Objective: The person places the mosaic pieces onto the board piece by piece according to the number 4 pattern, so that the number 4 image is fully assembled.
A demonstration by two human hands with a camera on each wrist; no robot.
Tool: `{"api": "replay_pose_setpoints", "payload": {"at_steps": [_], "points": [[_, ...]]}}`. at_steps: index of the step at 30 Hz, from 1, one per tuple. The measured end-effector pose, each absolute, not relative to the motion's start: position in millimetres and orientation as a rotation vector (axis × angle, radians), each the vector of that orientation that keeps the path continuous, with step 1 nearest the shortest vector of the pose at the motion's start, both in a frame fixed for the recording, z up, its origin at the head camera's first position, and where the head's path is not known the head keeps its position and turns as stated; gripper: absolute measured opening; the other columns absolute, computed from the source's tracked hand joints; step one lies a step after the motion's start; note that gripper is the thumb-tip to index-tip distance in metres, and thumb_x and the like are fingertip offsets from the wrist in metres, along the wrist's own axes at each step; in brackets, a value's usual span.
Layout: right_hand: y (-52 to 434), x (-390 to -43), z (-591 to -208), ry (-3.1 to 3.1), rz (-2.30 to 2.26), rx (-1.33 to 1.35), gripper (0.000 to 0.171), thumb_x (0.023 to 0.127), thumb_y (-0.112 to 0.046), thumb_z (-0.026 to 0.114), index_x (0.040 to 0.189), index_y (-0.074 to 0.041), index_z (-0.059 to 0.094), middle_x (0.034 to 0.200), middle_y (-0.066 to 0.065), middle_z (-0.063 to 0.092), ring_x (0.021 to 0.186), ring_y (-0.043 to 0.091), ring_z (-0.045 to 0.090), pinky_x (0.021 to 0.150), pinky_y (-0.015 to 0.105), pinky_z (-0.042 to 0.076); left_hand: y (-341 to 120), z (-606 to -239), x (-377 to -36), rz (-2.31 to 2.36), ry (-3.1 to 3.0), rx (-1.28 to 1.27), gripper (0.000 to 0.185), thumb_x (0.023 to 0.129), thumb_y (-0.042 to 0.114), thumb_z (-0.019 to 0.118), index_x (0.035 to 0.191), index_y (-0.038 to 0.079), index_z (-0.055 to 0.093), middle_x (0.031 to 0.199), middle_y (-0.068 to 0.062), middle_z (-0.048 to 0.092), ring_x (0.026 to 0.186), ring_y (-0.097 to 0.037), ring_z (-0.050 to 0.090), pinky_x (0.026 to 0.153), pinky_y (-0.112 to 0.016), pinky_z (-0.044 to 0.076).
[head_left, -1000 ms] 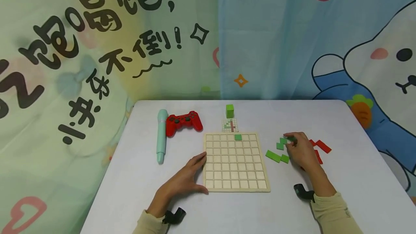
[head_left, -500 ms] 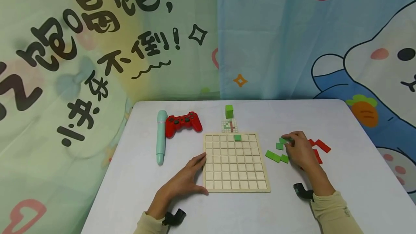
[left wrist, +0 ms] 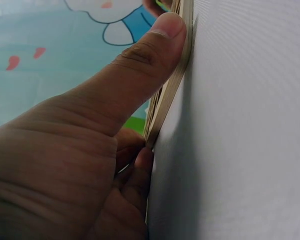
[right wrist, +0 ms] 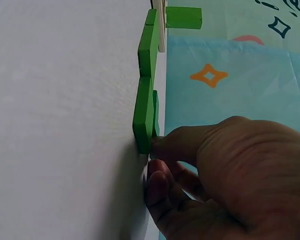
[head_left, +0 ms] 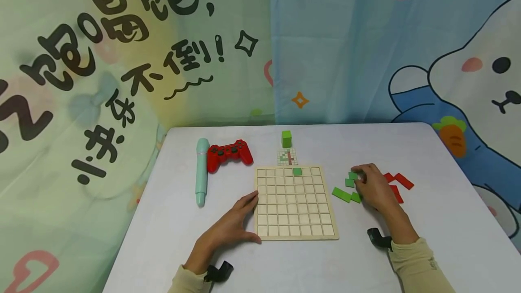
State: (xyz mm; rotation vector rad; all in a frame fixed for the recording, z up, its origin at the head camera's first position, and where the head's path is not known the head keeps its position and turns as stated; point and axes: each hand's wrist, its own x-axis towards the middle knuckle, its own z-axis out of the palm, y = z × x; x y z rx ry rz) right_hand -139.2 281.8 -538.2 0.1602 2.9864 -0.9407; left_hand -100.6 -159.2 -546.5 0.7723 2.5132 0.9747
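In the head view my left hand (head_left: 234,223) touches the left edge of a pale wooden grid board (head_left: 293,240), its thumb at the near corner. The left wrist view shows the thumb (left wrist: 157,42) against the board's side. My right hand (head_left: 376,189) is right of the board among small green tiles. Its thumb and fingertips seem to pinch a green square tile, mostly hidden by the hand and nearer tiles. Close by lie another green tile (head_left: 349,182), a long green tile (head_left: 341,194) and a small green tile (head_left: 356,197). One green square (head_left: 297,172) sits in the board's top row.
Several red tiles (head_left: 404,181) lie right of my right hand. Behind the board are a small patterned grid card (head_left: 287,157) and a green block (head_left: 286,139). A red game controller (head_left: 229,154) and a mint-coloured stick (head_left: 201,172) lie at the back left of the white table (head_left: 163,238).
My right hand has shifted slightly left among the green tiles, its fingertips still down at them. The left hand stays at the board's edge.
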Motion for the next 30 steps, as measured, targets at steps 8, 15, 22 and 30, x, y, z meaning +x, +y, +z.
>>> {"api": "replay_pose_setpoints", "payload": {"at_steps": [8,15,22,30], "points": [[280,-141,-533,2.974,-0.952,0.157,0.038,0.103,-0.008,0.064,0.140,0.001,0.062,0.140,0.029,0.052,0.107,0.038,0.056,0.097,0.060,0.059,-160,-545,-100,0.990,2.509,0.769,0.119,0.075,0.035,0.098,0.168,0.005,0.030,0.179,-0.003,0.023,0.166,-0.027,0.025,0.129,-0.047,0.037],[255,-143,-503,2.989,-0.989,0.028,0.036,0.103,-0.009,0.067,0.138,-0.001,0.064,0.136,0.023,0.056,0.105,0.033,0.060,0.081,0.039,0.056,-159,-545,-100,0.979,2.511,0.758,0.119,0.075,0.036,0.098,0.168,0.006,0.030,0.179,-0.002,0.023,0.166,-0.027,0.025,0.130,-0.047,0.036],[201,-151,-484,2.903,-0.983,-0.393,0.031,0.102,-0.006,0.068,0.132,-0.003,0.067,0.128,0.016,0.062,0.098,0.024,0.062,0.075,0.034,0.052,-159,-545,-102,0.962,2.521,0.765,0.119,0.074,0.036,0.098,0.168,0.006,0.031,0.179,-0.002,0.022,0.166,-0.027,0.025,0.130,-0.047,0.036],[154,-172,-500,2.725,-0.869,-0.705,0.028,0.104,-0.006,0.066,0.131,-0.001,0.067,0.128,0.015,0.060,0.093,0.017,0.060,0.082,0.037,0.054,-157,-547,-102,0.971,2.510,0.747,0.121,0.074,0.037,0.099,0.169,0.008,0.030,0.180,0.000,0.022,0.166,-0.026,0.024,0.130,-0.047,0.036]]}}
